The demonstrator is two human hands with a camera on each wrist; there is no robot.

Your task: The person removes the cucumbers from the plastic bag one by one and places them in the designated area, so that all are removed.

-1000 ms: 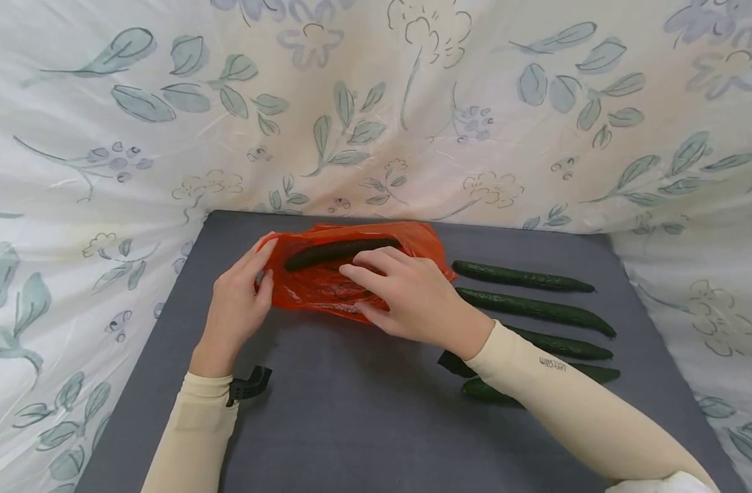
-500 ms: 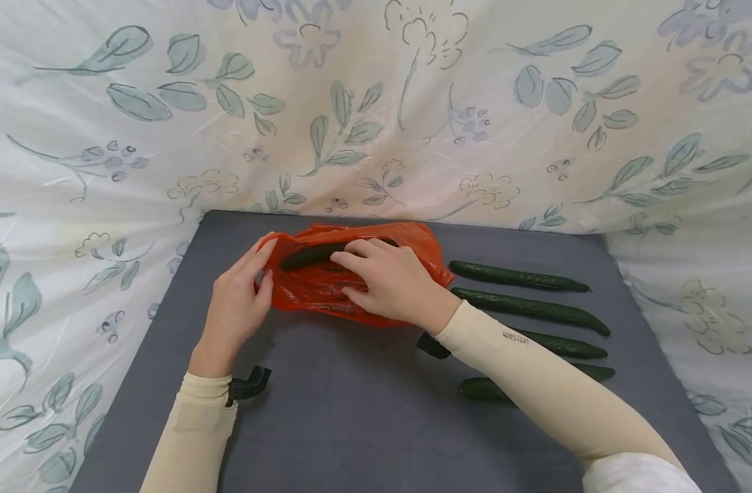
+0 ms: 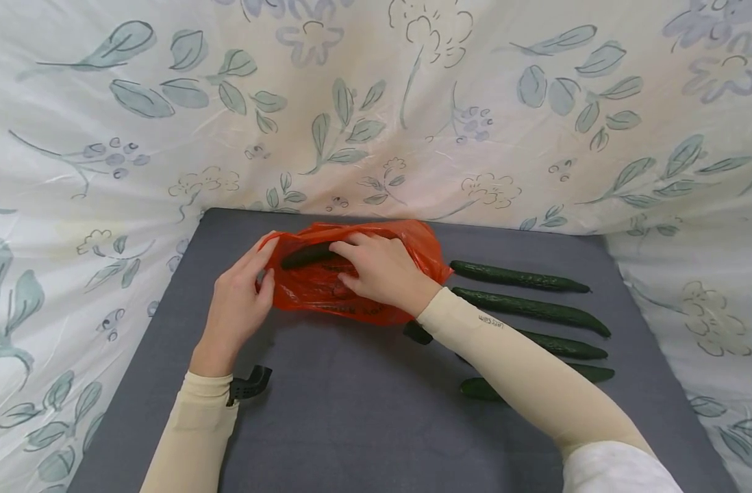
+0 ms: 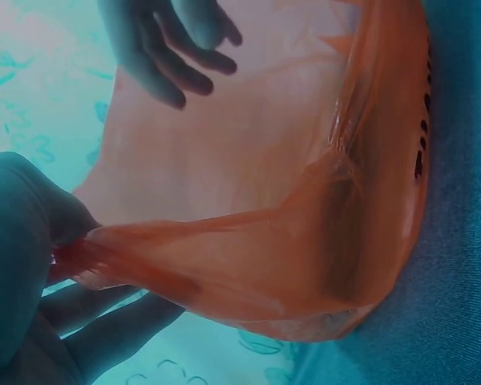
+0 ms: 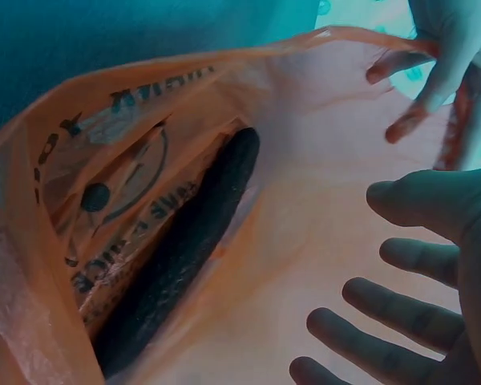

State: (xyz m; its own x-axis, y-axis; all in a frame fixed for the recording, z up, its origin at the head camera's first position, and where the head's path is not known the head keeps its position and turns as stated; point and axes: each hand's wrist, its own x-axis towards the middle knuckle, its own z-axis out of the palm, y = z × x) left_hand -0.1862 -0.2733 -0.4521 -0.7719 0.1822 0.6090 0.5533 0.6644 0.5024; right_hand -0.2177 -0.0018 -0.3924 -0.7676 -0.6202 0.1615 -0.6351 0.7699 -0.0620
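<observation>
A thin red plastic bag [image 3: 425, 239] lies on its side on the table, with printed lettering on it. Its mouth is held up on the left by my left hand [image 3: 237, 301], which pinches the rim between thumb and fingers, as the left wrist view shows. Inside rests a dark green cucumber [image 3: 307, 255], partly behind the right hand in the head view. My right hand [image 3: 385, 274] reaches over the bag's mouth. In the right wrist view its fingers are spread and loosely bent, apart from the cucumber [image 5: 176, 257] and holding nothing.
To the right of the bag, several cucumbers [image 3: 518, 276] lie in a row on the dark grey table [image 3: 327, 411], some partly under the right sleeve [image 3: 505, 363]. A floral-patterned white sheet [image 3: 376, 103] hangs behind and at both sides.
My right hand has moved left and a little farther away over the bag, covering more of the cucumber inside. The left hand keeps its place on the bag's rim.
</observation>
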